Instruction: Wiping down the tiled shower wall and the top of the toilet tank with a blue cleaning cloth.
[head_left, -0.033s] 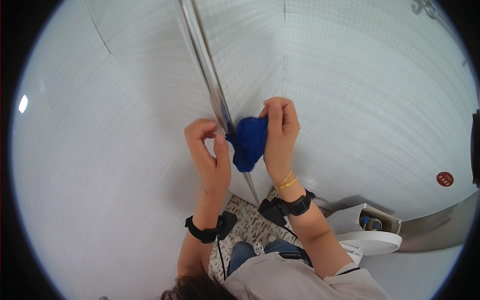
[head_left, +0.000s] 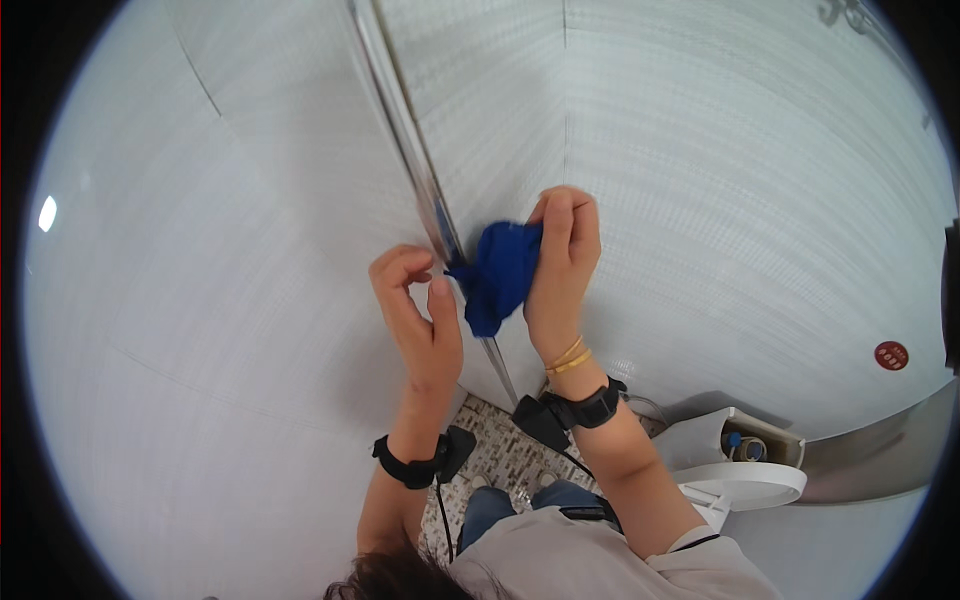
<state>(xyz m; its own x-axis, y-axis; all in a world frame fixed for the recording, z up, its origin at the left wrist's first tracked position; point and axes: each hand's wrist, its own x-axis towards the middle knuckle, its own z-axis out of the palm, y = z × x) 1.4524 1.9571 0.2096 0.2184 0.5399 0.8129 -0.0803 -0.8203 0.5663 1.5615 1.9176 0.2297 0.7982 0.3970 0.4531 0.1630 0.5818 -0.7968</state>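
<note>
Holding the blue cloth (head_left: pixel 505 270) by its upper edge, the right hand (head_left: pixel 566 255) is on the right of the metal pole (head_left: pixel 408 140), fingers folded down and gripping. The cloth lies bunched across the pole's lower stretch, a small corner pointing out past its left side. The edge grip appears to leave the body of the cloth loose, which would explain why it lies folded over the pole.

The left hand (head_left: pixel 415 315) is just left of the pole, fingers curled but thumb and fingertips apart, with nothing visible between them. Contact with the cloth's corner cannot be confirmed. Standing on opposite sides, the hands seem placed to reach the cloth from both directions.

A black strap (head_left: pixel 596 408) on the right wrist bears a small box; fixed there, it presumably leaves the fingers clear. Well right of the pole's lower end is a white tank (head_left: pixel 688 442), its top uncovered, its fittings exposed.
</note>
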